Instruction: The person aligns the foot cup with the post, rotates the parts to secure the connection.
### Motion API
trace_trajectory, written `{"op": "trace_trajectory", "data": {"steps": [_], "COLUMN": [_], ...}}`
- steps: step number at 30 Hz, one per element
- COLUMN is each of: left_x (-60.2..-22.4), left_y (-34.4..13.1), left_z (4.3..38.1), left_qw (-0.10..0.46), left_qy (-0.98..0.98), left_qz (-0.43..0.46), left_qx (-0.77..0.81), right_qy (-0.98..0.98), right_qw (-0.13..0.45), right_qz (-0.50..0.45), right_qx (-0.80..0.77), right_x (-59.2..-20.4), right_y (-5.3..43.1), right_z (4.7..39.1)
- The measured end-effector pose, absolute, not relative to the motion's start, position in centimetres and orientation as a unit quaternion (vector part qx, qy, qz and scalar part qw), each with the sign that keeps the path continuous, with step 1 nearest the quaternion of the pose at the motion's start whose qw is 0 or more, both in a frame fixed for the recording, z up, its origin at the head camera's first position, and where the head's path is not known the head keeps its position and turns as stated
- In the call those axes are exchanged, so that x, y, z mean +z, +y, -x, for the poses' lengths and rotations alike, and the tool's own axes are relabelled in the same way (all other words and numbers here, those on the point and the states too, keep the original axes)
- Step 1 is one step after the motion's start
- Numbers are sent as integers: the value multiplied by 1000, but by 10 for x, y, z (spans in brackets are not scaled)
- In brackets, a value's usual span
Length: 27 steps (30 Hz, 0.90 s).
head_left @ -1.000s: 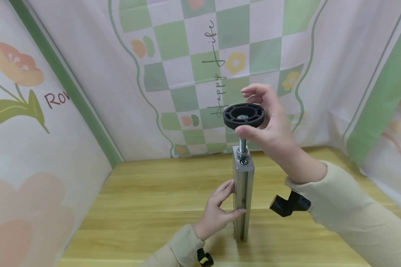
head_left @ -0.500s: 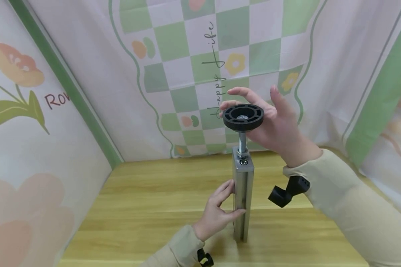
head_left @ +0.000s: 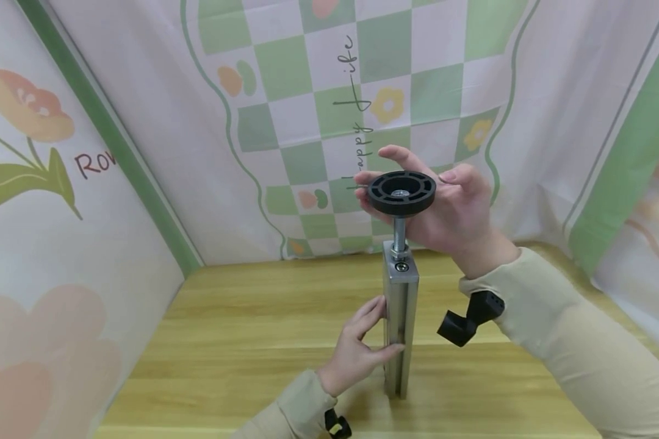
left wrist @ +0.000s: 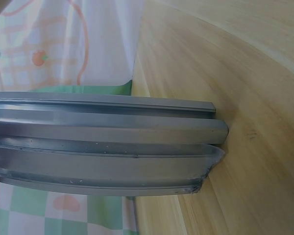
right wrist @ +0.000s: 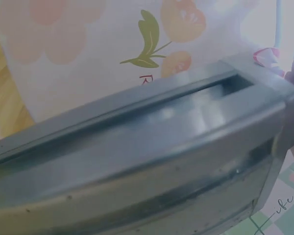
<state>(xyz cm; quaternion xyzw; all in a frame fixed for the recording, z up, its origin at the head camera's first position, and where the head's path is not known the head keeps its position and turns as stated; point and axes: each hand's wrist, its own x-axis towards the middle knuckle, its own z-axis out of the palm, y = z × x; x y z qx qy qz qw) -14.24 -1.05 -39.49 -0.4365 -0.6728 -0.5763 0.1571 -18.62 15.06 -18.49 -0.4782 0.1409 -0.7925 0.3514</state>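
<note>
An aluminium profile [head_left: 398,311] with grooved sides stands upright on the wooden table, and its lower end shows in the left wrist view. My left hand [head_left: 351,356] grips it at mid-height, thumb on the near side and fingers around the left. From the capped top rises a threaded stud [head_left: 399,231] with a nut at its base. The stud carries a round black levelling foot [head_left: 401,206], face up. My right hand [head_left: 454,213] is behind and right of this foot, fingers extended past its far side, thumb tip close to the right rim. The foot hides part of the fingers.
The wooden table [head_left: 241,329] reaches back to a fabric curtain [head_left: 285,79] with green checks and lettering. More printed curtain [head_left: 49,244] hangs at the left. A black wrist camera [head_left: 469,318] sticks out below the right sleeve.
The right hand's thumb has left the foot's near edge, risen, then come down toward the right rim. Its fingers have moved behind the foot. The left hand and profile stay put.
</note>
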Motion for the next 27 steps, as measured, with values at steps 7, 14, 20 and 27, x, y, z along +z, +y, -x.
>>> {"op": "trace_trajectory", "data": {"steps": [7,14,20,27], "left_x": [-396,-399,-396,-394], "left_y": [-10,-8,-9,-11], "left_z": [144,146,145,144], "left_qw": [176,199,195,182], "left_qy": [-666,-665,-665,-669], "left_qz": [455,472,471,459], "left_qx": [-564,-544,-546,-555], "right_qy": [166,185,199,237], "right_qw": [319,296,276,252], "right_qz": [482,479,475,470], "right_qx": [-799,-806,-812,-812], "right_x": [-188,-190,-191,-190], "right_y": [150,150,150,148], "right_z": [185,182,180,179]}}
